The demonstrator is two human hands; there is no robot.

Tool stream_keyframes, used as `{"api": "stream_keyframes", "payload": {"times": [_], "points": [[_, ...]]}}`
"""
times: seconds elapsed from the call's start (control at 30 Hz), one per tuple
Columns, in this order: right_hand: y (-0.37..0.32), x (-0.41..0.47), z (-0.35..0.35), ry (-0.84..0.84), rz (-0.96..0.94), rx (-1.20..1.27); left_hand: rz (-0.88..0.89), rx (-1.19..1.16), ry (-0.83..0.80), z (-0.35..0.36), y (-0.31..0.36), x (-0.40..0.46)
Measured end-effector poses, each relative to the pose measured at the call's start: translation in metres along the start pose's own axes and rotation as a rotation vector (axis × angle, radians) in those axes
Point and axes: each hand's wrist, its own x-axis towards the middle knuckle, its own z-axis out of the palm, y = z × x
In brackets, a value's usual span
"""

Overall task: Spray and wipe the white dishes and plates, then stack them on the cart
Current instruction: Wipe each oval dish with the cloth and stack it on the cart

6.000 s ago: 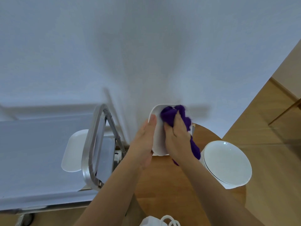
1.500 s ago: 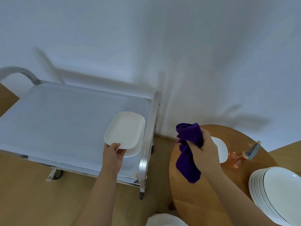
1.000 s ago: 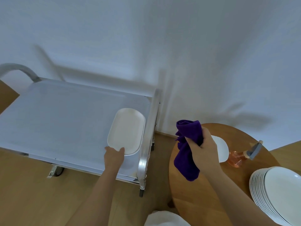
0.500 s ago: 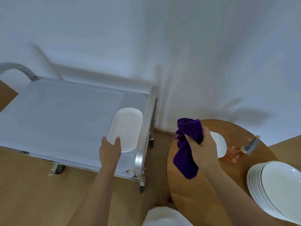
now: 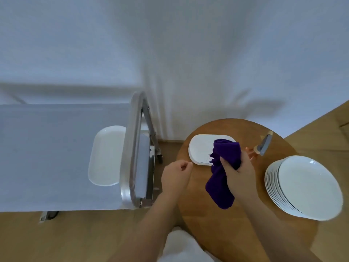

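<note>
Right hand [image 5: 238,173]: fingers curled round a bunched purple cloth [image 5: 222,173], gripping it at mid-length; the upper end of the cloth sits over the near right part of a white oblong dish [image 5: 201,150], the lower end hangs down toward the person over the round wooden table [image 5: 217,224].

Left hand [image 5: 176,176]: loosely curled, holding nothing, hovering at the table's left edge just beside the near left corner of that dish; whether a fingertip touches the rim cannot be told.

White oblong dish: lying flat on the far left part of the table, partly covered by the cloth.

Stack of round white plates [image 5: 306,188]: on the right side of the table, overhanging its edge toward the right, well apart from both hands.

Spray bottle [image 5: 261,147]: orange-tinted body with grey trigger head, standing on the table between the dish and the plate stack, its body partly hidden behind the right hand.

Metal cart [image 5: 47,157]: left of the table, grey top shelf, curved tubular handle [image 5: 132,148] at the end nearest the table.

Stacked white oblong dishes [image 5: 106,156]: on the cart's shelf, lengthwise along the handle end, partly hidden by the handle; count unclear.
</note>
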Motion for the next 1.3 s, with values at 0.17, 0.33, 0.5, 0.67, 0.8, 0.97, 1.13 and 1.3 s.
{"api": "stream_keyframes", "payload": {"times": [0.17, 0.33, 0.5, 0.67, 0.8, 0.97, 1.13, 1.3], "points": [[0.025, 0.024, -0.007, -0.014, 0.041, -0.016, -0.217, 0.271, -0.104, 0.052, -0.013, 0.064], [0.051, 0.038, -0.005, -0.009, 0.111, 0.005, -0.323, 0.351, -0.119, 0.081, -0.026, 0.111], [0.065, 0.04, -0.006, -0.052, 0.175, -0.005, -0.306, 0.443, -0.13, 0.099, -0.038, 0.131], [0.071, 0.034, -0.014, -0.046, 0.188, 0.002, -0.245, 0.498, -0.14, 0.1, -0.041, 0.138], [0.073, 0.027, -0.021, -0.031, 0.179, 0.003, -0.285, 0.274, -0.163, 0.096, -0.049, 0.136], [0.074, 0.021, -0.029, -0.023, 0.164, 0.032, -0.39, -0.06, -0.093, 0.099, -0.051, 0.125], [0.078, 0.017, -0.032, -0.008, 0.173, 0.036, -0.393, 0.005, -0.006, 0.105, -0.053, 0.125], [0.082, 0.014, -0.032, -0.015, 0.183, 0.03, -0.372, 0.119, 0.002, 0.108, -0.053, 0.131]]}}
